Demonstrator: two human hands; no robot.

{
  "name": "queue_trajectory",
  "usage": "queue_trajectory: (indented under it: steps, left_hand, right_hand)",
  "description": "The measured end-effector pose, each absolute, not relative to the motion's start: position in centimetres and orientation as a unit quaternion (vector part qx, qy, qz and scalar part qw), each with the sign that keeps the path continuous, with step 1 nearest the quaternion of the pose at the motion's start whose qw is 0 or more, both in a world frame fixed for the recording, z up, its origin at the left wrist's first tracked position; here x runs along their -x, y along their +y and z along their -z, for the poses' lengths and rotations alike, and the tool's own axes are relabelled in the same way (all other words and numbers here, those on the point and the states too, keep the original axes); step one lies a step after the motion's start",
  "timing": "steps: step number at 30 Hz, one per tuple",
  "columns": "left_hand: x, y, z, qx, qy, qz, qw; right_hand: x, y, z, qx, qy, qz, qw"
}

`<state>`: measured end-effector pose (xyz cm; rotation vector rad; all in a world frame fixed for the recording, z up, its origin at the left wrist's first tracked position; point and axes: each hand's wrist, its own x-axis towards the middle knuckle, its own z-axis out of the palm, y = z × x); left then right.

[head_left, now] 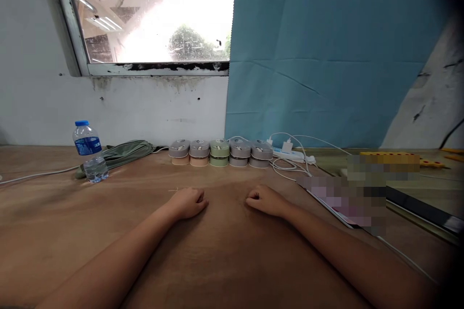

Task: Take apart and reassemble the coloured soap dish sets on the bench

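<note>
On the brown tabletop (217, 260), my left hand (187, 202) rests curled into a fist, with nothing showing in it. My right hand (267, 201) lies opposite, also closed in a loose fist around nothing I can see. A gap of bare tabletop separates the two. Beyond them, apart from both hands, several small rounded lidded boxes stand side by side against the wall. Two at the left, a first box (180, 152) and a second box (199, 153), have grey lids over peach bases. A green box (219, 153) is in the middle, with grey boxes (239, 153) to its right.
At the left stands a water bottle (94, 164) beside a folded grey-green cloth item (126, 152). A white power strip (292, 155) with chargers and loose cables lies behind my right hand. Further right are a partly blurred flat device (326, 205) and a yellow strip (431, 162).
</note>
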<state>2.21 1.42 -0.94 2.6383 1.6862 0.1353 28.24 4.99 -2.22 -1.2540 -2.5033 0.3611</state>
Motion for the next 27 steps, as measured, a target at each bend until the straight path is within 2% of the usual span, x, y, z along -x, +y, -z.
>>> queue_trajectory:
  steps: [14,22,27]
  left_hand:
    - [-2.1,1.5,1.2,-0.844,0.532,-0.063,0.003]
    - [-2.2,1.3,1.2,-0.854,0.515,-0.075,-0.004]
    - [-3.2,0.3,0.3,-0.879,0.449,-0.157,-0.047]
  right_hand:
    - [-26.7,3.1,2.2,0.383,-0.873,-0.166,0.250]
    - [-26.7,2.3,1.8,0.356,-0.871,-0.211,0.264]
    - [-26.3,1.7,1.4,0.345,-0.867,-0.248,0.260]
